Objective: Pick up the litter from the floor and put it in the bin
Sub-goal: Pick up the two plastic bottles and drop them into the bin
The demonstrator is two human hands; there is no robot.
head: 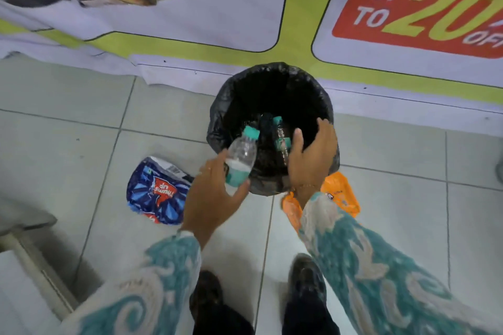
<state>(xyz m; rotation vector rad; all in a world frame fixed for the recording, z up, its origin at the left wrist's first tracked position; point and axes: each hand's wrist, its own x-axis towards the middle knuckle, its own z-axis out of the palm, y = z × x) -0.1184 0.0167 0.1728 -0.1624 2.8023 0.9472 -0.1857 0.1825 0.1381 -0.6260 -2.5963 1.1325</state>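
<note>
A bin lined with a black bag point(217, 122) stands on the tiled floor against a printed banner. My left hand point(212, 198) grips a clear plastic bottle with a teal cap point(241, 158) at the bin's near-left rim, cap pointing into the opening. My right hand point(313, 155) hovers over the bin's right side, fingers spread, holding nothing. Inside the bin lie other bottles with teal caps point(281, 141). A blue Thums Up wrapper point(156, 193) lies on the floor left of the bin. An orange wrapper point(340, 193) lies by the bin's near-right side, partly hidden by my right forearm.
A large printed banner point(299, 30) covers the floor behind the bin. My two dark shoes point(307, 280) stand on the tiles below the bin. A pale ledge or furniture edge point(32, 266) sits at the lower left.
</note>
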